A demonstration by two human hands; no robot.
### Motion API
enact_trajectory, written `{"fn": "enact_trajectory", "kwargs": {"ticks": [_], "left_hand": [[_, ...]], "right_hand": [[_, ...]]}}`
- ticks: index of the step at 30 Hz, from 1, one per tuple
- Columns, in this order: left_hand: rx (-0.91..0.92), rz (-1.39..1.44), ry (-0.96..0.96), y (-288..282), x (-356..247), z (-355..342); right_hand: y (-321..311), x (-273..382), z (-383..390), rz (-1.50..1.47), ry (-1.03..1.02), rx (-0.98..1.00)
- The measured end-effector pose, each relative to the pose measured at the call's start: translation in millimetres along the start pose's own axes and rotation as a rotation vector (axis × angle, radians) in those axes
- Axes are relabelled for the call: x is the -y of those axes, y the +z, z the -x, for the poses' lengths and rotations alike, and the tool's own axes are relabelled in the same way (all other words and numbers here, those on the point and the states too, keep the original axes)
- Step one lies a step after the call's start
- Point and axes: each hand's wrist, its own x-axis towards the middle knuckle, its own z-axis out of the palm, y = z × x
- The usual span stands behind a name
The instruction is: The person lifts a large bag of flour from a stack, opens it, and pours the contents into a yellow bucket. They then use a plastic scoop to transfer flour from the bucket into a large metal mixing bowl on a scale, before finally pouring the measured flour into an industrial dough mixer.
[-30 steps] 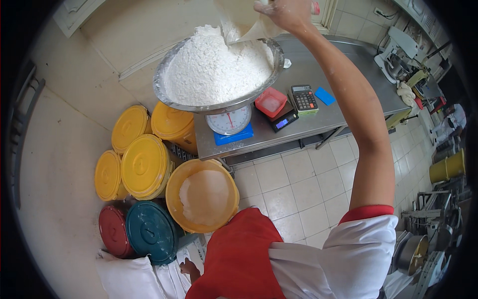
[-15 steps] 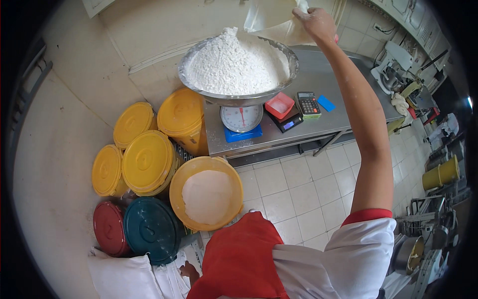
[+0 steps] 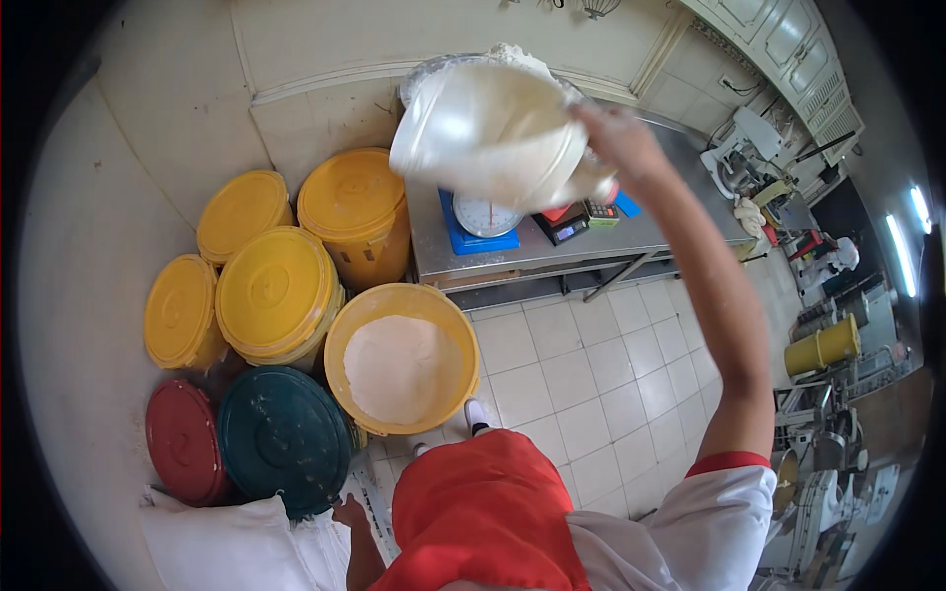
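Note:
My right hand (image 3: 623, 143) is closed on a whitish plastic scoop (image 3: 473, 128), smeared by motion. The scoop is in front of a large steel bowl (image 3: 422, 75) and hides most of it; a heap of white flour (image 3: 517, 57) shows above. The bowl stands on a dial scale (image 3: 485, 219) with a blue base. My left hand (image 3: 348, 510) hangs low beside the dark green lidded bucket (image 3: 286, 438) and white sacks (image 3: 232, 547), its fingers loosely apart, holding nothing I can see. An uncovered yellow tub (image 3: 468, 360) of pale flour stands before me.
Several yellow lidded buckets (image 3: 276, 291) and a red lidded bucket (image 3: 184, 441) crowd the left wall. A digital scale (image 3: 564, 230) and a calculator (image 3: 601, 213) lie on the steel table (image 3: 670, 222). A stand mixer (image 3: 734, 148) is farther right.
My right hand and the scoop have come down from above the bowl's right side to in front of it. The view has shifted. My left hand remains low by the sacks.

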Motion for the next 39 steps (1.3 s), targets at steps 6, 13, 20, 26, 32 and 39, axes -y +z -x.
{"fn": "enact_trajectory", "kwargs": {"ticks": [6, 13, 20, 26, 32, 39], "left_hand": [[0.147, -0.39, -0.022, 22.6, 14.8, -9.9], [0.021, -0.269, -0.133, 3.7, -13.0, 7.7], [-0.199, -0.157, -0.159, 35.7, -94.7, 83.5], [-0.358, -0.18, 0.914, 83.3, -233.7, 72.5], [0.369, 1.091, 0.691, 77.5, -560.3, 213.1], [0.407, 1.137, 0.615, 22.4, -750.0, 295.4]], "right_hand": [[142.7, -123.3, 55.5, 0.321, -0.052, 0.218], [282.0, -233.1, 184.8, -0.125, -0.226, 0.182], [196.5, -321.7, 208.2, -0.468, 0.299, 0.57], [58.2, -427.0, 173.5, -0.738, 0.662, 0.352], [-34.9, -487.8, 117.5, -0.823, 0.751, 0.032], [-25.3, -459.1, 19.7, -1.0, 0.715, 0.049]]}}
